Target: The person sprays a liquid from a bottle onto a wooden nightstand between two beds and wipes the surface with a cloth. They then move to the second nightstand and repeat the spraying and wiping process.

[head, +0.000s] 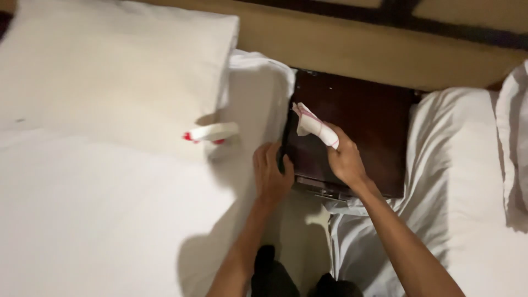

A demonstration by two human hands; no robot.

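Observation:
A dark wooden nightstand (pixel 363 118) stands between two beds with white sheets. My right hand (pixel 344 159) is closed around a white cloth with red stripes (pixel 313 125) and holds it on the nightstand's top. My left hand (pixel 271 173) rests at the nightstand's left front corner, fingers curled over its edge beside the left bed. A white spray bottle with a red nozzle (pixel 212 132) lies on the left bed near the pillow.
A large white pillow (pixel 110 66) lies at the head of the left bed (pixel 99 220). The right bed (pixel 456 187) has rumpled white sheets and a pillow (pixel 514 126) at the far right. A beige headboard wall (pixel 385 49) runs behind. My dark shoes show below.

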